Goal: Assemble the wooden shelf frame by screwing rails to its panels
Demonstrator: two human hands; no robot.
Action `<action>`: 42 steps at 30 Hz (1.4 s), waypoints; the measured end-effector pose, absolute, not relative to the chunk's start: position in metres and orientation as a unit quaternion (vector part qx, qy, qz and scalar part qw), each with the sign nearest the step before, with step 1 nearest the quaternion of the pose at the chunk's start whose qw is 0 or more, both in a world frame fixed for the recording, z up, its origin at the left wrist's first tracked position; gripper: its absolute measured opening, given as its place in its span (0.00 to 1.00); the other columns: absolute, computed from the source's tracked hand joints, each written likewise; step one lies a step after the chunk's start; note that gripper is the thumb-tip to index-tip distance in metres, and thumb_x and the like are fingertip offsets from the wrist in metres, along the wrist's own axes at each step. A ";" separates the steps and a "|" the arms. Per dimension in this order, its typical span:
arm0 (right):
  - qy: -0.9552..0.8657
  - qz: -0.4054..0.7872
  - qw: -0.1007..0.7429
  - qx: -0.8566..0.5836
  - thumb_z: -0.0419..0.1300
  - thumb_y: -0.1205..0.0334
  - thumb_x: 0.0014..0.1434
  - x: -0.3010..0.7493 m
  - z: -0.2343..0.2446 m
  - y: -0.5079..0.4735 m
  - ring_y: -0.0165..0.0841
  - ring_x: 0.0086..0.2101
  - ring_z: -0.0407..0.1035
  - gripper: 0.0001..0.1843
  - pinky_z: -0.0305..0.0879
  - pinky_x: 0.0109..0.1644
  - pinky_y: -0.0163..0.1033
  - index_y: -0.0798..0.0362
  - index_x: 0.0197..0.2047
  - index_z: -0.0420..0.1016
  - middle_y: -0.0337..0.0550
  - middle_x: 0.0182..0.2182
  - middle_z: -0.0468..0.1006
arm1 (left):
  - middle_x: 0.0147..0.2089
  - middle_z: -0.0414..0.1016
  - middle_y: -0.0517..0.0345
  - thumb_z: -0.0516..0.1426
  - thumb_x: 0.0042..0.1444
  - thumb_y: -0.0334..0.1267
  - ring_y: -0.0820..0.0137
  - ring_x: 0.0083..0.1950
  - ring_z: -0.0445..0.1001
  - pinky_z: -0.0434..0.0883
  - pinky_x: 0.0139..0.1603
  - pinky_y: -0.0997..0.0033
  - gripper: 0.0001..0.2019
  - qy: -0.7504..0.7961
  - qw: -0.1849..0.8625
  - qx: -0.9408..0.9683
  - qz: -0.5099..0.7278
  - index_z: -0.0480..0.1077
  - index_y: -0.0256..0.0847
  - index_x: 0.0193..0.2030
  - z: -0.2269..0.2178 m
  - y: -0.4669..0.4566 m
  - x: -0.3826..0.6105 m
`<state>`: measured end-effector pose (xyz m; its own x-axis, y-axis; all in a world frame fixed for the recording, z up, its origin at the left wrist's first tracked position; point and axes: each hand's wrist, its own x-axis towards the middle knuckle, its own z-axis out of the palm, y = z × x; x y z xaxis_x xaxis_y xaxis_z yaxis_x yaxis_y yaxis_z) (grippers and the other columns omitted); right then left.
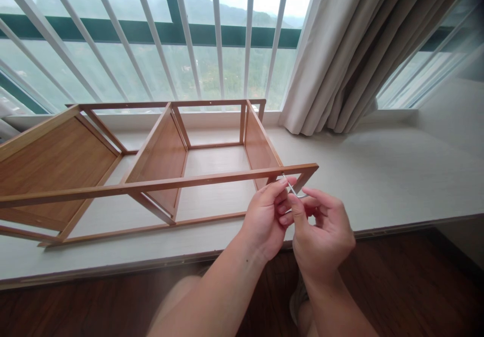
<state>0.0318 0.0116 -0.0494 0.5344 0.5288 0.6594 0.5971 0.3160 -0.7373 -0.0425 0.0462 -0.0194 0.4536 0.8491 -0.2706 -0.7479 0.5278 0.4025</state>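
Note:
A wooden shelf frame point(174, 181) lies on its side on the white window ledge, its shelf panels standing upright. At the right end of its near rail, a thin metal hex key point(292, 187) meets the wood from the near side. My left hand point(267, 218) is closed around the key's shaft close to the rail, thumb and index finger by its tip. With thumb and fingers, my right hand point(322, 228) pinches the bent end of the key. Fingers hide part of the key, and whether its tip sits in a screw cannot be made out.
Behind the frame is a window with white bars point(218, 39). A beige curtain point(328, 59) hangs down to the ledge point(378, 175) on the right. Below the ledge's front edge is a dark wooden floor point(408, 286), with my legs partly visible.

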 end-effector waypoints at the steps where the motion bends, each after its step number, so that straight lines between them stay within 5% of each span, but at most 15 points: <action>1: -0.486 -0.033 0.649 -0.584 0.67 0.62 0.55 0.032 -0.048 0.011 0.31 0.27 0.69 0.12 0.67 0.32 0.37 0.53 0.43 0.76 0.39 0.28 0.76 | 0.22 0.51 0.69 0.67 0.45 0.42 0.83 0.21 0.48 0.48 0.17 0.83 0.15 0.228 0.843 0.115 0.474 0.74 0.35 0.36 -0.019 0.046 -0.042; 6: -0.514 0.021 0.628 -0.584 0.65 0.61 0.57 0.033 -0.044 0.010 0.29 0.24 0.66 0.08 0.62 0.30 0.35 0.54 0.28 0.75 0.37 0.22 0.73 | 0.22 0.55 0.67 0.67 0.46 0.44 0.83 0.20 0.49 0.45 0.17 0.81 0.15 0.257 0.830 0.141 0.475 0.74 0.35 0.36 -0.019 0.047 -0.042; 14: -0.514 0.121 0.627 -0.572 0.61 0.59 0.60 0.035 -0.047 0.007 0.30 0.25 0.65 0.13 0.61 0.30 0.35 0.54 0.25 0.72 0.37 0.21 0.70 | 0.22 0.52 0.67 0.66 0.47 0.45 0.83 0.21 0.49 0.43 0.18 0.80 0.16 0.277 0.816 0.176 0.475 0.75 0.35 0.36 -0.017 0.046 -0.043; 25: -0.467 0.034 0.675 -0.571 0.67 0.58 0.54 0.032 -0.050 0.013 0.30 0.27 0.70 0.14 0.67 0.30 0.35 0.55 0.42 0.73 0.40 0.29 0.75 | 0.23 0.45 0.68 0.65 0.49 0.43 0.81 0.22 0.46 0.45 0.19 0.80 0.14 0.266 0.812 0.183 0.486 0.76 0.34 0.38 -0.018 0.045 -0.042; 34: -0.472 -0.003 0.679 -0.562 0.69 0.61 0.52 0.034 -0.053 0.015 0.30 0.25 0.69 0.15 0.66 0.30 0.36 0.54 0.43 0.74 0.38 0.26 0.74 | 0.22 0.47 0.68 0.64 0.50 0.40 0.81 0.22 0.46 0.46 0.18 0.81 0.12 0.245 0.832 0.150 0.474 0.76 0.34 0.37 -0.017 0.049 -0.044; 42: -0.509 0.020 0.632 -0.585 0.65 0.62 0.56 0.033 -0.046 0.009 0.27 0.23 0.64 0.10 0.61 0.28 0.33 0.54 0.26 0.74 0.35 0.21 0.72 | 0.22 0.51 0.68 0.66 0.47 0.43 0.83 0.22 0.46 0.42 0.17 0.81 0.15 0.272 0.820 0.163 0.476 0.75 0.34 0.37 -0.019 0.049 -0.044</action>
